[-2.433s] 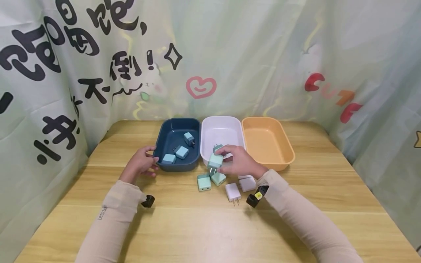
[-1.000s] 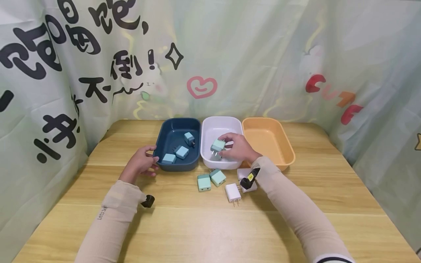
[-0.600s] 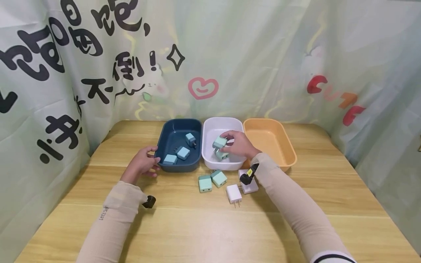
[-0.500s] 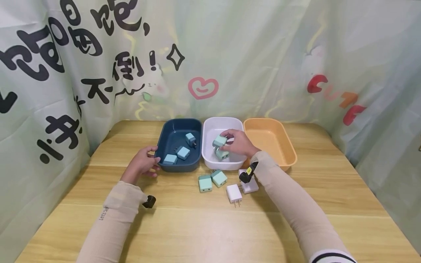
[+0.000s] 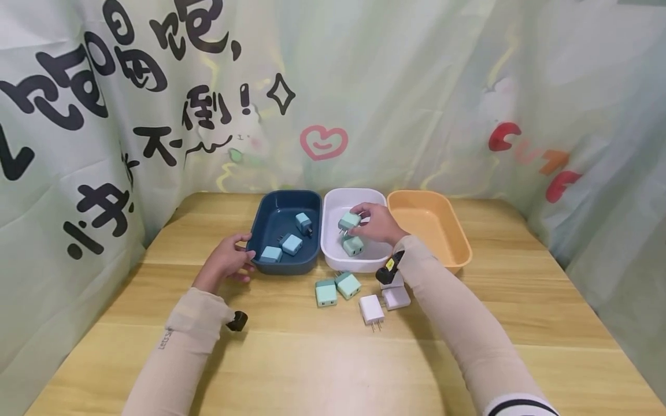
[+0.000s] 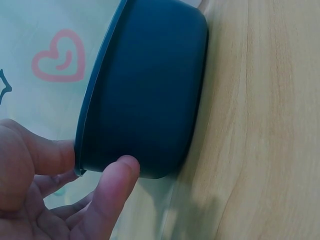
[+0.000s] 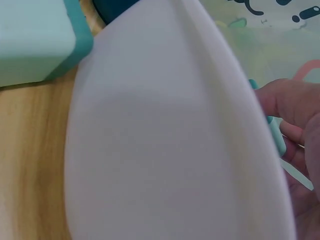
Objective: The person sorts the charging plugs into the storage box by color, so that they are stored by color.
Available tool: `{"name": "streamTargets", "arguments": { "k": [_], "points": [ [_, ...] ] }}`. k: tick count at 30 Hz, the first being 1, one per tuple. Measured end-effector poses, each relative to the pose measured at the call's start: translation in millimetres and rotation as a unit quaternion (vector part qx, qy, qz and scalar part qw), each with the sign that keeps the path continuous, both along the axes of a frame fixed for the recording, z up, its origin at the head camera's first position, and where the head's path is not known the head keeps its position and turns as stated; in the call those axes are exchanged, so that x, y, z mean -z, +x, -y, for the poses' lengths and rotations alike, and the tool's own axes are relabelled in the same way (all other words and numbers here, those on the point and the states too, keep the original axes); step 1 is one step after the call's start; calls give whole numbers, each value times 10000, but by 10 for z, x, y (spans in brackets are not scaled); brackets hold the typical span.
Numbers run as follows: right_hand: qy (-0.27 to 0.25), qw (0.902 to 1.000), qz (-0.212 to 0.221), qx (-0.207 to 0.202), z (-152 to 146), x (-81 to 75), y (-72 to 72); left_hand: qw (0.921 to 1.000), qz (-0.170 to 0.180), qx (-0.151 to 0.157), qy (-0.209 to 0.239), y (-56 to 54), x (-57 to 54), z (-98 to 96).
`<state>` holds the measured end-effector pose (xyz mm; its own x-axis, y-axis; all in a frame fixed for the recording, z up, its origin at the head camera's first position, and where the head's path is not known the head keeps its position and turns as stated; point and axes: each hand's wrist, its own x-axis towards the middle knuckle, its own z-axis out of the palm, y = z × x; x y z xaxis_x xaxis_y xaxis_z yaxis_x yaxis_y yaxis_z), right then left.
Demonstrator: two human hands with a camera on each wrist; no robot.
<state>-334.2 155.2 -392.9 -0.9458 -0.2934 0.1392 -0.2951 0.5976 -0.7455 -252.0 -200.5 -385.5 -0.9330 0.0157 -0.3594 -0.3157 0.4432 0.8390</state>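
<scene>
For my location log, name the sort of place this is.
Probably a makeshift indoor tabletop setup: a wood-grain table, a printed curtain hung behind and beside it, and three trays in a row.

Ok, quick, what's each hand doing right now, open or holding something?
Left hand: open, touching the dark blue tray.
Right hand: closed, pinching a mint-green charger.

I see navy bin (image 5: 285, 268), white bin (image 5: 348, 264), orange bin (image 5: 426, 222); light-blue plugs (image 5: 292, 245), mint/teal plugs (image 5: 326, 293), white plugs (image 5: 372, 309); beige sleeves (image 5: 189, 335); wood-grain table (image 5: 286, 358).
</scene>
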Motion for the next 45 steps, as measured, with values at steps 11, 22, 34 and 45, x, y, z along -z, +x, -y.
{"name": "streamTargets", "arguments": {
  "k": [11,22,34,45],
  "points": [
    [84,9999,58,67,-16,8,-91,10000,38,10,64,-16,8,-7],
    [54,9998,131,119,-4,18,-123,10000,-24,45,76,-12,14,-1],
    [-28,9998,77,180,5,12,-90,9999,20,24,101,-30,14,-23],
    [-142,9999,24,8,-33,-34,23,9999,66,-37,80,-20,3,-20]
  ]
}}
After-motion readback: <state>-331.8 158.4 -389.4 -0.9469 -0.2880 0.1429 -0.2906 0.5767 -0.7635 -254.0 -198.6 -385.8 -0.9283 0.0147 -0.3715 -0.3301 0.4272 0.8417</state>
